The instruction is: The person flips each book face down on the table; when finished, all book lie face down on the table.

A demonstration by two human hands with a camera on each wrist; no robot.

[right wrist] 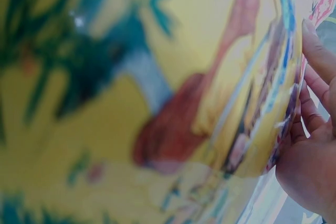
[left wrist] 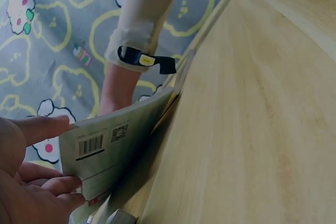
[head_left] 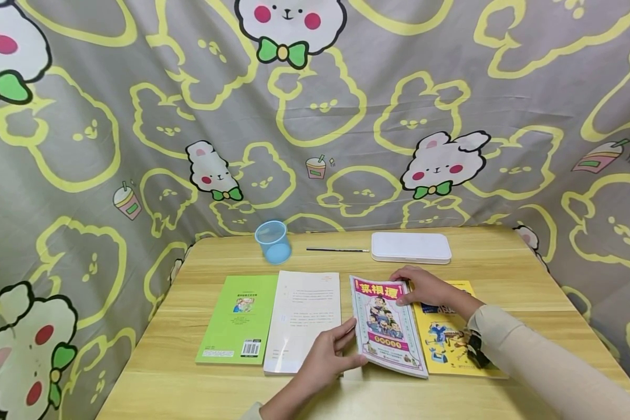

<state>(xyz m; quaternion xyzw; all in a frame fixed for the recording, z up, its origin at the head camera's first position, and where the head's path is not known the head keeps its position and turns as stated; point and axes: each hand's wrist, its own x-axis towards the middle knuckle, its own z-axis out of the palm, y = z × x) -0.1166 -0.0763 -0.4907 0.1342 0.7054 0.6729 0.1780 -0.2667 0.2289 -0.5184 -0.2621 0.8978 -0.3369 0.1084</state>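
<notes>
Left hand [head_left: 326, 356], right hand [head_left: 430, 289] grip pink book [head_left: 384, 324] | blue cup [head_left: 275, 249] upright | white case [head_left: 411, 247] closed, contents hidden

Table [head_left: 157, 388] with books [head_left: 236, 324], cup [head_left: 275, 248], pencil [head_left: 338, 249], case [head_left: 411, 247]

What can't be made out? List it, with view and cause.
Head: part of the yellow book, hidden by the right arm.
Head: the white booklet's print, too small.
Left wrist: left hand, cut off by left edge; pink book's front, facing away.
Right wrist: the yellow cover, blurred.
</notes>
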